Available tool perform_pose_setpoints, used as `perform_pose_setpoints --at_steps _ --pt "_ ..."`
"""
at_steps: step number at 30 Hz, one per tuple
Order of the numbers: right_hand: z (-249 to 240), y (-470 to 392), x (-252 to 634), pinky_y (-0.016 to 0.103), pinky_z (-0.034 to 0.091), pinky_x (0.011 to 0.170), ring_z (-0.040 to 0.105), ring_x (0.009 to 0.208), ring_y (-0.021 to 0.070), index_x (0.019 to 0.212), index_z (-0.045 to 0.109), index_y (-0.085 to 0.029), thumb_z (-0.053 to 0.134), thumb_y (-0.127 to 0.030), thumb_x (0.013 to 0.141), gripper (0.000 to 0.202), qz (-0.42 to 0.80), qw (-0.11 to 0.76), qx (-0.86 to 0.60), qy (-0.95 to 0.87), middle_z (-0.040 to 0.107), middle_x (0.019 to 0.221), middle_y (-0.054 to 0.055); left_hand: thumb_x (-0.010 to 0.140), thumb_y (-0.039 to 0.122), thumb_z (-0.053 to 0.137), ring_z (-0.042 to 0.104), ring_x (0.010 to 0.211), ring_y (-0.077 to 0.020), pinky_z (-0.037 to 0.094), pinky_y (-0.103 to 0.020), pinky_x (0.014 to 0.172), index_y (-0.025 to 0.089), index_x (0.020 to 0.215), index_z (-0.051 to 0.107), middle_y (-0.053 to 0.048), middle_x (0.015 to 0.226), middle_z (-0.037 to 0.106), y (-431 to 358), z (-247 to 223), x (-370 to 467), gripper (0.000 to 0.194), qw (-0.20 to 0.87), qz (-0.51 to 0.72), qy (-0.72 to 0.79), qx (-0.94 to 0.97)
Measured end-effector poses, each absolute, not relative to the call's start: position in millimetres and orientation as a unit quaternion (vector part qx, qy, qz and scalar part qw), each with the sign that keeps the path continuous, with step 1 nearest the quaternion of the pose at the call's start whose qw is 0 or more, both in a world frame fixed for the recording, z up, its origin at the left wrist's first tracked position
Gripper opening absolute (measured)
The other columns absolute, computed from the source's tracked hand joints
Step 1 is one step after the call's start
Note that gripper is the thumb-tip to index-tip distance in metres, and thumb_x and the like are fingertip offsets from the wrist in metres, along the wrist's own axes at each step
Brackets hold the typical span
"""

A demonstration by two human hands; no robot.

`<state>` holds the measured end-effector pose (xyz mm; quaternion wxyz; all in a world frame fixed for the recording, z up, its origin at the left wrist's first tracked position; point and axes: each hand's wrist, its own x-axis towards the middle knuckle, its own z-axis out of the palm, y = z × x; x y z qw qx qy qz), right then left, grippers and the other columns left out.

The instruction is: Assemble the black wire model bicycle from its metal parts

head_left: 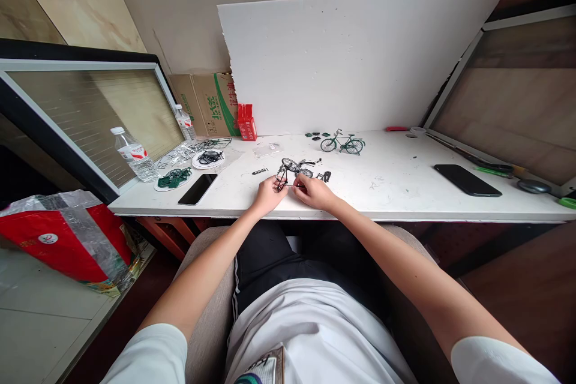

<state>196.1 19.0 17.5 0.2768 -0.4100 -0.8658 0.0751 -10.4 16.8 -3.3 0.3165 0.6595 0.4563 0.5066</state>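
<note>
My left hand (269, 193) is closed on a small black model bicycle frame (281, 181), held low over the table near its front edge. Close beside it, my right hand (315, 192) pinches a thin rod-like piece (291, 185) that points at the frame; its kind is too small to tell. Just beyond the fingers lie black spoked model wheels (290, 164) and other small black bicycle parts (324, 176). Further back a green model bicycle (344, 143) stands upright, assembled.
Left on the white table (382, 192) are a phone (198, 189), plates with green parts (174, 177) and black parts (210, 158), and water bottles (135, 156). A red box (246, 122) stands behind. Another phone (467, 180) lies right. A white board (360, 60) leans at the back.
</note>
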Motion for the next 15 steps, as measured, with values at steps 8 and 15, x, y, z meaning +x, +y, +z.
perform_pose_setpoints --at_steps 8,15 --pt "18.0 18.5 196.7 0.028 0.034 0.063 0.058 0.066 0.0192 0.109 0.059 -0.019 0.050 -0.034 0.100 0.020 0.082 0.280 -0.407 -0.866 0.069 0.077 0.005 0.083 0.017 0.076 0.070 0.084 -0.0164 0.054 -0.026 0.075 0.013 0.101 0.072 -0.010 0.099 0.077 18.5 -5.6 -11.0 0.019 0.313 0.505 0.455 0.663" --pt "21.6 16.6 196.0 0.028 0.034 0.063 0.058 0.065 0.0191 0.108 0.061 -0.018 0.050 -0.035 0.101 0.021 0.079 0.264 -0.416 -0.867 0.069 0.077 0.005 0.081 0.018 0.078 0.070 0.082 -0.0165 0.054 -0.025 0.073 0.014 0.101 0.073 -0.009 0.095 0.077 18.5 -5.7 -11.4 0.020 0.299 0.506 0.459 0.666"
